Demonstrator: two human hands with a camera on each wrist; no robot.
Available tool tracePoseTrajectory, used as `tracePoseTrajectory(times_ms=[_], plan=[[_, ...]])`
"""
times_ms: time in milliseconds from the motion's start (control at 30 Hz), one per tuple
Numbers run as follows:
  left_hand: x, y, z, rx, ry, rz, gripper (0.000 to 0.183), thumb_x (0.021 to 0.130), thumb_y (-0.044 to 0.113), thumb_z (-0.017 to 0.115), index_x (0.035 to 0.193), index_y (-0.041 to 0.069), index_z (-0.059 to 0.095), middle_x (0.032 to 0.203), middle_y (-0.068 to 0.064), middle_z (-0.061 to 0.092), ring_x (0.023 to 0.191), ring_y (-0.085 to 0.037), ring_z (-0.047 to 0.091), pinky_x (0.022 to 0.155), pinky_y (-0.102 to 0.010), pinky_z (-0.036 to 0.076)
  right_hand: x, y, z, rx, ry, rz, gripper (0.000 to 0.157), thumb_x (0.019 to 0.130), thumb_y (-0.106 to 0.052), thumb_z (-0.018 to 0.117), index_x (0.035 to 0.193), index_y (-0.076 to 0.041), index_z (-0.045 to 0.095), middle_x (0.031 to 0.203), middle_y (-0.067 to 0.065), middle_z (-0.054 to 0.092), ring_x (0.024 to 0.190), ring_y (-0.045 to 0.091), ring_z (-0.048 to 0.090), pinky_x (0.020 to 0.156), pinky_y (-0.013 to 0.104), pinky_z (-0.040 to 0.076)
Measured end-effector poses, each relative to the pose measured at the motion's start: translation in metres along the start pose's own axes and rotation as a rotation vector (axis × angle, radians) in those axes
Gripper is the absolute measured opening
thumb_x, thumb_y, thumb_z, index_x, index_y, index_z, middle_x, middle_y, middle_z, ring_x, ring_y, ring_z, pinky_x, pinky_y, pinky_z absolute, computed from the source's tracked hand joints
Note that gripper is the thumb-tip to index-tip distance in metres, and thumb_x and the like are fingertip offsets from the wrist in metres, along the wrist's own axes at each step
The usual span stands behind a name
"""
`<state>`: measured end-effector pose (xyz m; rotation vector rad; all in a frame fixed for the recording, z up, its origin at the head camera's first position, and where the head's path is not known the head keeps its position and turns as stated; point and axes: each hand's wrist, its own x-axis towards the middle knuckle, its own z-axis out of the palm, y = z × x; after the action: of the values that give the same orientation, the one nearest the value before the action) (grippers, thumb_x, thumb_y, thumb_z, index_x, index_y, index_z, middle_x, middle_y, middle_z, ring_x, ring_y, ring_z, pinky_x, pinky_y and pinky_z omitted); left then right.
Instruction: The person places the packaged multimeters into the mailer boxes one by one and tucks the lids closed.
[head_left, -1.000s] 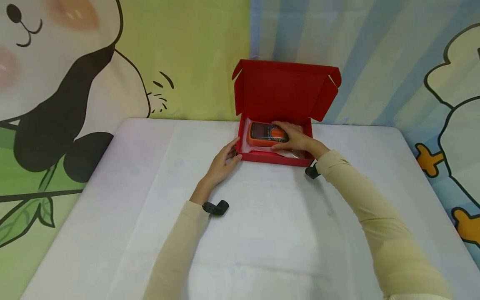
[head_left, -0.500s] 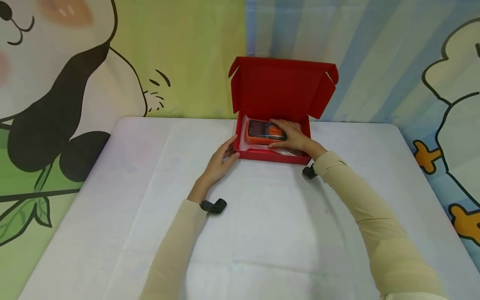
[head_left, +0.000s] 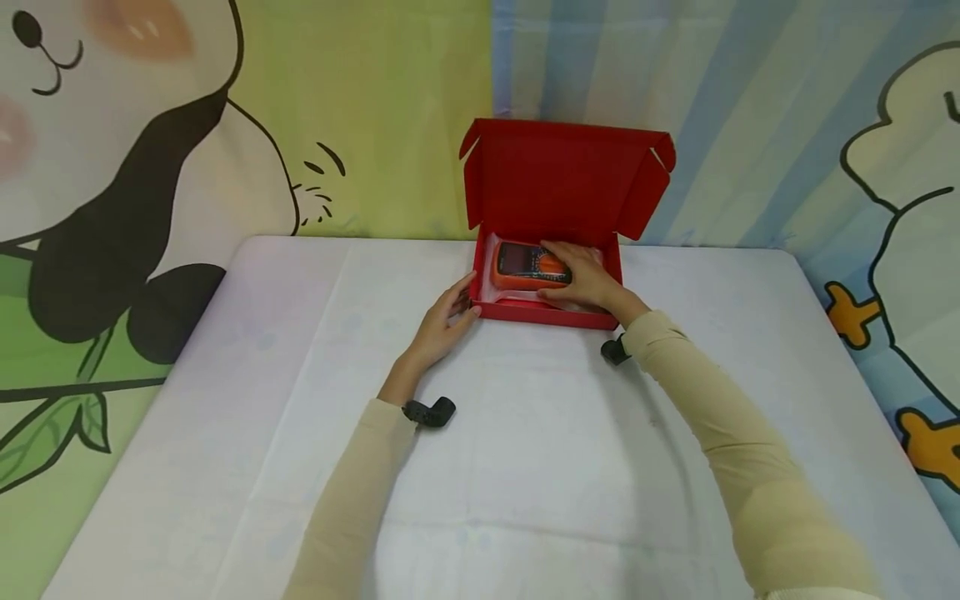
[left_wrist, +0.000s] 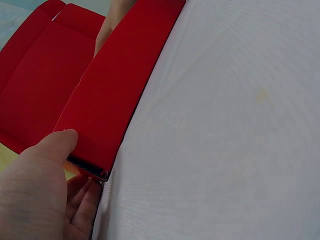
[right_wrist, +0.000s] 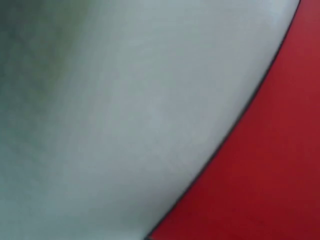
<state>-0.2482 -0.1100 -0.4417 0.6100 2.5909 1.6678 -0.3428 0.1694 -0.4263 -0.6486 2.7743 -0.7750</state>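
Note:
An open red cardboard box (head_left: 543,316) stands at the far side of the table, lid raised. Inside it lies an orange and black multimeter (head_left: 514,260) with a round orange dial, over clear plastic wrapping. My right hand (head_left: 588,279) reaches in over the box's front wall and grips the multimeter's right end, thumb in front and fingers behind. My left hand (head_left: 441,323) holds the front left corner of the box. In the left wrist view its thumb (left_wrist: 64,141) lies on the red front wall and the other fingers sit round the corner. The right wrist view shows no hand.
A white cloth covers the table (head_left: 480,467). Behind the box hangs a printed backdrop (head_left: 390,117) with cartoon animals, close to the table's far edge. The raised red lid (head_left: 562,179) leans back toward it.
Both hands keep their places on the box and the multimeter. The head view shifts slightly; the right wrist lowers a little.

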Motion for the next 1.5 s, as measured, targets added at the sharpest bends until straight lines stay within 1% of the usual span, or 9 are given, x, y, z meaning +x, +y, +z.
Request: tracePoseTrajectory(times_ms=[167, 333, 500, 633, 900, 1067, 1200, 1333, 1500], plan=[[0.000, 0.000, 0.002, -0.010, 0.000, -0.004, 0.058, 0.093, 0.012, 0.055, 0.145, 0.010, 0.030, 0.147, -0.015, 0.034, 0.128, -0.031, 0.044, 0.106, -0.042, 0.038, -0.003, 0.000, -0.001, 0.013, 0.005, -0.013, 0.091, 0.078, -0.043, 0.071, 0.149, -0.025, 0.019, 0.155, 0.005, 0.017, 0.140, 0.029, 0.015, 0.114, 0.054, 0.012], [0.002, -0.002, 0.005, -0.013, -0.019, 0.027, 0.057, 0.093, 0.010, 0.054, 0.145, 0.007, 0.030, 0.147, -0.016, 0.034, 0.129, -0.032, 0.043, 0.106, -0.041, 0.038, -0.006, 0.000, -0.002, -0.021, 0.032, 0.010, 0.091, 0.077, -0.040, 0.072, 0.149, -0.021, 0.020, 0.156, 0.006, 0.014, 0.144, 0.028, 0.006, 0.115, 0.055, 0.002], [0.000, -0.002, 0.001, -0.025, 0.000, 0.006, 0.057, 0.093, 0.011, 0.055, 0.145, 0.009, 0.031, 0.144, -0.017, 0.038, 0.126, -0.030, 0.046, 0.104, -0.040, 0.040, -0.006, -0.009, 0.002, -0.049, 0.044, 0.032, 0.090, 0.078, -0.041, 0.071, 0.149, -0.018, 0.021, 0.156, 0.010, 0.013, 0.144, 0.032, 0.002, 0.114, 0.057, -0.001], [0.000, -0.005, 0.000, -0.040, -0.010, 0.015, 0.059, 0.092, 0.011, 0.056, 0.145, 0.008, 0.030, 0.143, -0.019, 0.039, 0.127, -0.031, 0.046, 0.104, -0.041, 0.040, -0.013, -0.013, 0.004, -0.008, 0.059, 0.044, 0.087, 0.080, -0.037, 0.071, 0.149, -0.016, 0.022, 0.156, 0.011, 0.012, 0.144, 0.033, 0.002, 0.114, 0.059, 0.000], [0.008, -0.030, 0.008, -0.055, 0.007, -0.042, 0.067, 0.091, 0.023, 0.059, 0.148, 0.025, 0.023, 0.142, -0.014, 0.042, 0.126, -0.028, 0.048, 0.104, -0.039, 0.041, -0.034, -0.015, -0.007, 0.138, 0.131, 0.080, 0.075, 0.085, -0.028, 0.067, 0.147, -0.014, 0.028, 0.156, 0.007, 0.015, 0.143, 0.030, 0.013, 0.113, 0.057, 0.017], [0.015, -0.033, 0.005, -0.077, 0.016, -0.052, 0.065, 0.092, 0.024, 0.058, 0.147, 0.020, 0.024, 0.142, -0.013, 0.041, 0.130, -0.024, 0.043, 0.107, -0.037, 0.038, -0.038, -0.019, -0.024, 0.212, 0.265, 0.069, 0.063, 0.087, -0.022, 0.064, 0.143, -0.012, 0.036, 0.153, 0.007, 0.026, 0.139, 0.030, 0.026, 0.111, 0.052, 0.027], [0.017, -0.024, -0.002, -0.163, -0.050, -0.142, 0.071, 0.092, 0.026, 0.058, 0.149, 0.017, 0.016, 0.145, -0.014, 0.036, 0.133, -0.026, 0.038, 0.109, -0.041, 0.034, -0.046, -0.023, -0.039, 0.266, 0.402, 0.017, 0.051, 0.087, -0.018, 0.064, 0.134, -0.006, 0.048, 0.146, 0.011, 0.039, 0.135, 0.028, 0.034, 0.108, 0.050, 0.033], [0.016, -0.001, -0.015, -0.208, -0.095, -0.232, 0.075, 0.092, 0.025, 0.058, 0.149, 0.017, 0.010, 0.148, -0.016, 0.030, 0.135, -0.030, 0.034, 0.109, -0.047, 0.032, -0.056, -0.029, -0.053, 0.327, 0.535, -0.086, 0.040, 0.088, -0.015, 0.062, 0.126, -0.004, 0.056, 0.140, 0.012, 0.045, 0.132, 0.025, 0.038, 0.107, 0.050, 0.035], [0.023, 0.030, -0.027, -0.142, -0.112, -0.221, 0.073, 0.093, 0.024, 0.054, 0.149, 0.017, 0.009, 0.150, -0.019, 0.022, 0.137, -0.036, 0.028, 0.109, -0.051, 0.030, -0.072, -0.036, -0.069, 0.389, 0.742, -0.269, 0.030, 0.088, -0.003, 0.059, 0.117, 0.002, 0.061, 0.132, 0.017, 0.050, 0.122, 0.019, 0.046, 0.102, 0.040, 0.042]])
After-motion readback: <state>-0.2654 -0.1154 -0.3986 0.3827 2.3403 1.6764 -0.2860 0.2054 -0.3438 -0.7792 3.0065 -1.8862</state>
